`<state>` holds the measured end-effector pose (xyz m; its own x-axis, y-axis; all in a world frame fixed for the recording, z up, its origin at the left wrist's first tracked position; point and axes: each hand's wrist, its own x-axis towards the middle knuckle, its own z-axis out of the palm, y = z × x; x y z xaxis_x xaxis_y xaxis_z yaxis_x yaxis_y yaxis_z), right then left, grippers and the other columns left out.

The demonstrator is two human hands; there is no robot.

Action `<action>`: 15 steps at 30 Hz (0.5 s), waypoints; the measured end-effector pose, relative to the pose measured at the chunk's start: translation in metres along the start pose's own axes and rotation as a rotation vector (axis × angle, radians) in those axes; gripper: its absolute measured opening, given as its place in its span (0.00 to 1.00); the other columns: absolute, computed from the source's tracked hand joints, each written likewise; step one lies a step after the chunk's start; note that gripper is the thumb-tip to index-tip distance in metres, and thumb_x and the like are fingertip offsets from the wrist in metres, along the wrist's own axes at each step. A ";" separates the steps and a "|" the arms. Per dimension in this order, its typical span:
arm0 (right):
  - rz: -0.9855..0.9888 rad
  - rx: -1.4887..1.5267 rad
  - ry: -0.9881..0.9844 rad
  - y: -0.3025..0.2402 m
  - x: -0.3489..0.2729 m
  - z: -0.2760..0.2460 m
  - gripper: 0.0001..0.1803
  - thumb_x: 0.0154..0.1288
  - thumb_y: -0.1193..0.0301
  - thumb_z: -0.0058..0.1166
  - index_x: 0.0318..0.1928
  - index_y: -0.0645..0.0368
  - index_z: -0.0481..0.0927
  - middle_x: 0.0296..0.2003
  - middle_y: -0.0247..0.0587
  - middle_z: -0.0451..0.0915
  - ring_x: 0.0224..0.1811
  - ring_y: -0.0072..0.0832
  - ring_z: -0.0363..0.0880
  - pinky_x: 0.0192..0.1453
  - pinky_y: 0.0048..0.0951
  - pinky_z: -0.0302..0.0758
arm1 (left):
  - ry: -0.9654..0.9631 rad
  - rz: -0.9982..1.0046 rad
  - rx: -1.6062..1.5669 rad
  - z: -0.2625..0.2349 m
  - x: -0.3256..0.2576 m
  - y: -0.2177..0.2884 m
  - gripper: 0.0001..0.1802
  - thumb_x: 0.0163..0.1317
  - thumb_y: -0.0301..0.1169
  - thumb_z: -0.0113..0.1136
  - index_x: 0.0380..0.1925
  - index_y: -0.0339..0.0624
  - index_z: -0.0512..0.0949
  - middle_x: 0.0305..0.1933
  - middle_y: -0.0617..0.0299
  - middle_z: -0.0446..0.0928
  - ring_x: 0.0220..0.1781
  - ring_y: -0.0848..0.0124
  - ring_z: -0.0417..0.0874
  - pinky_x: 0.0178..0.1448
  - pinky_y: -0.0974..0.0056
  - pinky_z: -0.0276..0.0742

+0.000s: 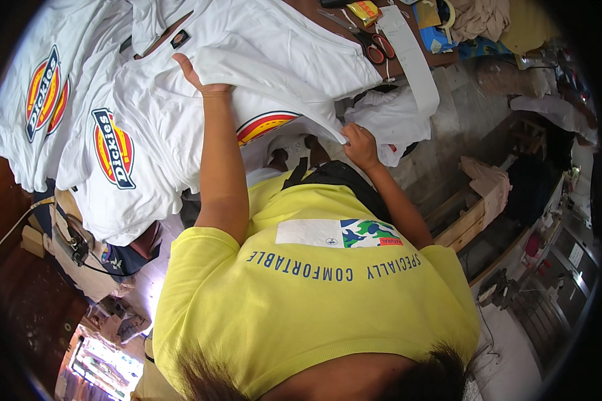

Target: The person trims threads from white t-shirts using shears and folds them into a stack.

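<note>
On the brown bench (441,59), a heap of white printed shirts (117,144) covers the left and middle. Task item: white shirt (274,73), at the bench's near edge in front of the person, stretched between both hands. Left hand (211,81): thumb out, fingers under cloth, so can't tell how closed that grip is. Right hand (361,145): grip closed, fingers pinching the shirt's edge. Part of a red, yellow and blue print shows below the raised cloth.

Bench's far right: scissors (379,48) with orange-and-black handles, yellow packet (364,12), long white paper strip (408,60) hanging over the edge, tape roll (449,15) by a blue packet (429,30).

Room: gray floor (456,100) right of the bench; more white cloth (388,120) bunched below the bench edge. Farther right, wooden rails (471,220) with beige cloth (488,184) draped over. Lower left, bright opening (107,364), glare. Dark brown wood surface (7,207) at far left. Rim areas too dark to read.
</note>
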<state>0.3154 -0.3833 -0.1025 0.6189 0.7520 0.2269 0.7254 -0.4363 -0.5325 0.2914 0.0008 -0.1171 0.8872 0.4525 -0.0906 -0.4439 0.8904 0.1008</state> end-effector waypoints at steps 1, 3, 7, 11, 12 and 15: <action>0.001 0.001 -0.001 0.000 0.000 -0.001 0.13 0.37 0.82 0.49 0.28 0.59 0.68 0.25 0.41 0.71 0.27 0.40 0.71 0.31 0.36 0.69 | 0.019 0.016 0.012 0.001 0.000 -0.001 0.40 0.50 0.66 0.47 0.32 0.32 0.76 0.36 0.54 0.78 0.40 0.59 0.78 0.49 0.55 0.73; 0.003 0.001 -0.001 0.000 0.001 -0.002 0.12 0.37 0.82 0.49 0.28 0.59 0.68 0.25 0.41 0.71 0.27 0.40 0.71 0.31 0.36 0.68 | 0.058 0.047 0.037 0.003 0.001 -0.002 0.40 0.50 0.66 0.47 0.32 0.32 0.76 0.35 0.54 0.78 0.39 0.60 0.78 0.49 0.55 0.73; 0.003 0.005 0.005 0.005 0.001 -0.003 0.14 0.36 0.82 0.50 0.29 0.58 0.69 0.27 0.40 0.71 0.28 0.40 0.72 0.31 0.35 0.69 | -0.005 0.031 0.047 0.002 0.000 -0.001 0.39 0.50 0.65 0.47 0.32 0.32 0.76 0.35 0.55 0.78 0.39 0.60 0.78 0.49 0.56 0.73; 0.019 0.071 -0.015 0.008 0.004 -0.005 0.14 0.36 0.81 0.51 0.30 0.59 0.70 0.27 0.42 0.70 0.28 0.41 0.72 0.32 0.33 0.69 | 0.140 0.106 0.134 0.019 0.003 -0.012 0.37 0.51 0.64 0.48 0.34 0.35 0.75 0.37 0.55 0.78 0.41 0.59 0.77 0.50 0.53 0.72; -0.004 0.135 0.014 0.008 0.008 -0.007 0.13 0.39 0.81 0.52 0.30 0.60 0.70 0.27 0.40 0.70 0.28 0.38 0.72 0.33 0.31 0.69 | 0.226 0.144 0.176 0.034 0.005 -0.019 0.36 0.51 0.63 0.48 0.35 0.35 0.75 0.38 0.55 0.77 0.41 0.58 0.77 0.51 0.52 0.71; 0.071 0.481 -0.036 -0.007 0.034 -0.031 0.10 0.45 0.79 0.55 0.31 0.61 0.70 0.27 0.36 0.71 0.29 0.27 0.71 0.36 0.24 0.67 | 0.040 0.084 0.068 0.069 0.035 -0.022 0.30 0.54 0.56 0.49 0.38 0.38 0.74 0.38 0.57 0.77 0.42 0.60 0.76 0.50 0.53 0.71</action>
<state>0.3404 -0.3696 -0.0657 0.6447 0.7490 0.1525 0.4546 -0.2154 -0.8642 0.3408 -0.0064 -0.0540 0.8409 0.5281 -0.1179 -0.5056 0.8445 0.1769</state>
